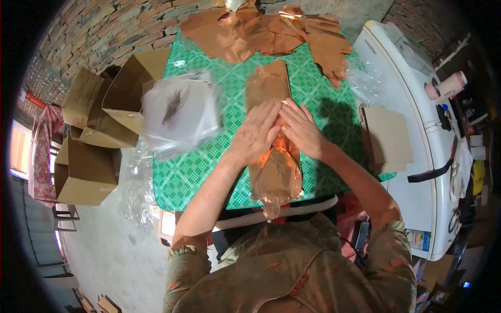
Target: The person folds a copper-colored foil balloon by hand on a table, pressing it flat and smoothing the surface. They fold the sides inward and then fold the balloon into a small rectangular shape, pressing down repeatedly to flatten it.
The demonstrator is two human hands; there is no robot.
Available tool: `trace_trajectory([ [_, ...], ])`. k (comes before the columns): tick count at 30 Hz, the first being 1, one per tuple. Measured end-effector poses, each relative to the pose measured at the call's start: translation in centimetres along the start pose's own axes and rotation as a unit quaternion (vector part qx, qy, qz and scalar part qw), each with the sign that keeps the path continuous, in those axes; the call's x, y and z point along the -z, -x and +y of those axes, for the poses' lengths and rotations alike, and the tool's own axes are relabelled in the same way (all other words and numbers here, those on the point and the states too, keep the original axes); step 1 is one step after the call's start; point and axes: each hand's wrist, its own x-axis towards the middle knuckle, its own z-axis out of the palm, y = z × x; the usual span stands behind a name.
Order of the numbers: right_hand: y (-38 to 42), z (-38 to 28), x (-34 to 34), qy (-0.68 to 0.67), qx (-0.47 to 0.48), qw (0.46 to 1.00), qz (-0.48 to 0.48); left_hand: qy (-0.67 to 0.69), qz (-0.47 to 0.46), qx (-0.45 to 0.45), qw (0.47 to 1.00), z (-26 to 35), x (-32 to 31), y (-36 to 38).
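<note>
A long folded sheet of shiny copper-coloured foil point(276, 175) lies lengthwise on the green checked table point(182, 188). Its near end, with a small rounded tab, reaches over the front edge. My left hand point(255, 131) lies flat across the middle of the foil, palm down, fingers stretched forward. From the right, my right hand point(303, 130) rests flat on it too, its fingertips close to those of my left hand. Light glints orange on the foil below the hands. Neither hand is closed round anything.
Stacked clear plastic sheets point(182, 112) lie at the left, beyond them open cardboard boxes point(88, 167). More copper-coloured foil pieces point(229, 39) cover the back. Flat cardboard point(386, 135) and a white appliance point(417, 104) stand at the right.
</note>
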Motion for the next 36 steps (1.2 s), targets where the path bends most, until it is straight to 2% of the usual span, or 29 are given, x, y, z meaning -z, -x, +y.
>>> trace_trajectory([
  [4,-0.9,0.9,0.0,0.002,-0.036,0.998,0.054,-0.031,0.000,-0.010,0.999,-0.2,-0.4,0.2],
  [16,-4.7,4.0,-0.3,0.276,-0.013,0.957,0.084,-0.058,-0.010,-0.005,0.998,0.4,0.1,-0.1],
  [19,-5.2,4.3,-0.2,0.284,-0.016,0.952,0.116,-0.053,-0.010,-0.005,0.999,0.3,0.0,0.0],
  [28,-8.3,6.3,-0.3,0.173,-0.004,0.969,0.175,-0.064,-0.007,-0.006,0.998,0.4,0.0,-0.1],
  [31,-10.5,7.2,1.0,0.143,-0.035,0.971,0.186,-0.061,-0.011,-0.002,0.998,0.5,0.1,0.2],
  [34,-14.3,8.0,3.3,0.116,-0.110,0.981,0.113,-0.060,-0.016,-0.002,0.998,0.6,0.2,-0.1],
  [36,-16.4,9.1,4.1,0.117,-0.110,0.984,0.072,-0.062,-0.020,-0.001,0.998,0.7,0.3,-0.1],
])
